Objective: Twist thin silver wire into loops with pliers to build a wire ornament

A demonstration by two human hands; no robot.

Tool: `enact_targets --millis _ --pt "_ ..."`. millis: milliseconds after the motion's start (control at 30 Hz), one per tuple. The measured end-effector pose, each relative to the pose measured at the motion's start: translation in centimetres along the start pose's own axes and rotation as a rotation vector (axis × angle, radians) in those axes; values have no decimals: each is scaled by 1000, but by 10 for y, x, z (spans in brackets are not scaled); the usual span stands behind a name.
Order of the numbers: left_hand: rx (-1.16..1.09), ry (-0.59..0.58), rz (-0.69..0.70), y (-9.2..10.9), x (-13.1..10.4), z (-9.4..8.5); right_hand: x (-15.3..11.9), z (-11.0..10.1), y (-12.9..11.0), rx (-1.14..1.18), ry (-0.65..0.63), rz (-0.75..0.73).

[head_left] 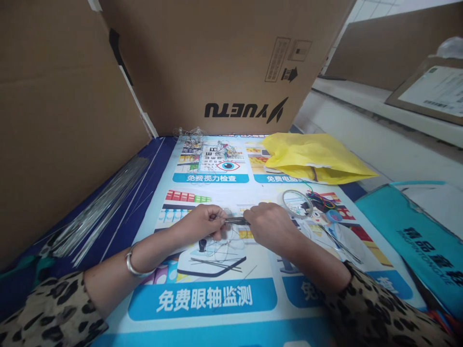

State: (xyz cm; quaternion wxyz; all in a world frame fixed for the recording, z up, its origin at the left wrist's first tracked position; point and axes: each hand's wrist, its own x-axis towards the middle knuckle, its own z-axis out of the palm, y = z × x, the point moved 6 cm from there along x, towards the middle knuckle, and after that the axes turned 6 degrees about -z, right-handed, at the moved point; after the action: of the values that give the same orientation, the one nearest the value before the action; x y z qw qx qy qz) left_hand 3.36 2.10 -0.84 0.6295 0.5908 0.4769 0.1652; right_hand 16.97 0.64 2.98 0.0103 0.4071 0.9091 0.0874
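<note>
My right hand is closed around a pair of dark pliers, whose narrow jaws point left. Facing it, my left hand pinches thin wire right at the tip of the jaws. Fine looped wire shows below the hands, though where it starts and ends is hard to make out. Under them, several straight dark wire pieces appear on the printed sheet. Beyond my right hand lies a round clear-topped dish with small bits inside.
Tall cardboard walls in the back and left. A bundle of straight wires lies at left. Tangled wire pieces sit at the back. On the right are a yellow bag, coloured cords, tweezers and a teal bag.
</note>
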Motion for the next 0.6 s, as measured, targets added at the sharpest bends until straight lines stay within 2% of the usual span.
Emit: enact_targets --millis 167,400,600 --pt "-21 -37 -19 0 0 1 0 -1 2 10 8 -28" --pt "44 -205 26 4 -1 -1 0 -1 1 28 28 -112" --pt "88 -275 74 3 1 -2 1 -1 -3 39 -38 -102"
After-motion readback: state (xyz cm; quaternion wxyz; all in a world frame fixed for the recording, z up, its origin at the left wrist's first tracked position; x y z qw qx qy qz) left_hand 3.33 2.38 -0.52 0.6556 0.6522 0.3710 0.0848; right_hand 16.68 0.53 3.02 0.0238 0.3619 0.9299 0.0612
